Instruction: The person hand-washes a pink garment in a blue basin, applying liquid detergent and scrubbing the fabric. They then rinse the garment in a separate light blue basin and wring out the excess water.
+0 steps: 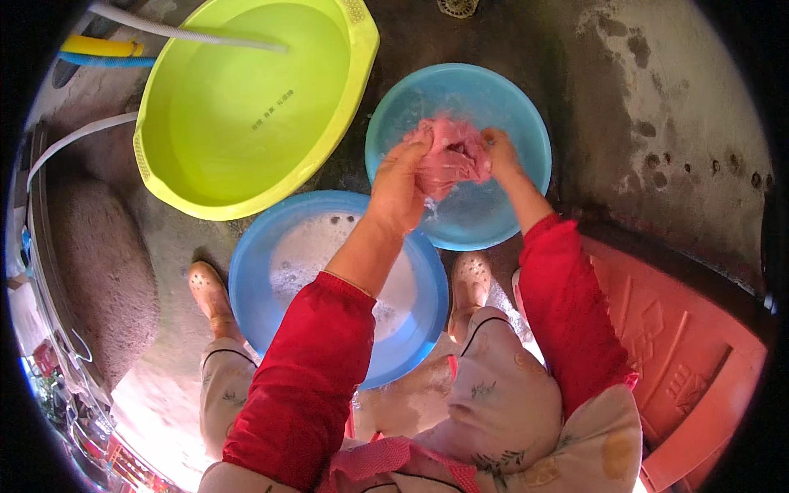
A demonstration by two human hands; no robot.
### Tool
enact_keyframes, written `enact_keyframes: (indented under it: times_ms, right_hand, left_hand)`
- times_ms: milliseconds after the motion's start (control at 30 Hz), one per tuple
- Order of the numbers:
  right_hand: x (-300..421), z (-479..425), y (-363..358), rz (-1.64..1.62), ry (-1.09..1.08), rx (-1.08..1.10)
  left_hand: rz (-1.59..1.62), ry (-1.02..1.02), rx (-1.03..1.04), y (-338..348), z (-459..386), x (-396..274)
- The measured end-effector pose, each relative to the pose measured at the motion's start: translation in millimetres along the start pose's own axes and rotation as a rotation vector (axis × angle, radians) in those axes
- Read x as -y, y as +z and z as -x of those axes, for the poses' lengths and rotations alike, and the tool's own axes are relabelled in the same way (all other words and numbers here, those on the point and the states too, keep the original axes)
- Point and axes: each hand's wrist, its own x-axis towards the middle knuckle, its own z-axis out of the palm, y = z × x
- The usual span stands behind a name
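A wet pink cloth (453, 157) is bunched between my two hands, over the round light-blue basin (539, 154) that holds water. My left hand (400, 179) grips the cloth's left side, and water drips below it. The cloth's right edge is pinched in my right hand (500, 154), whose fingers are partly hidden. Nearer to me, under my left forearm, stands a blue basin (246, 289) with whitish, sudsy water (302, 249). Red sleeves cover both forearms.
A large yellow-green tub (246, 209) of water stands at the upper left, with a grey corrugated hose (185, 34) reaching over it. A red plastic container (672, 345) lies at the right. A floor drain (458, 6) shows at the top, a big stone (102, 277) at the left.
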Motion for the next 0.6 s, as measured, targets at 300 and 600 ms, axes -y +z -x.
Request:
enact_keyframes:
  times_ms: [300,600]
  right_hand:
    - [-20.7,34.7,64.3,0.740,-0.533,0.065]
    - [-2.4,53.4,69.9,0.636,-0.322,0.002]
  left_hand:
    - [-0.029,-0.152,-0.295,-26.5,11.3,-12.6]
    - [-0.077,-0.187,-0.233,-31.5,18.4,-4.5]
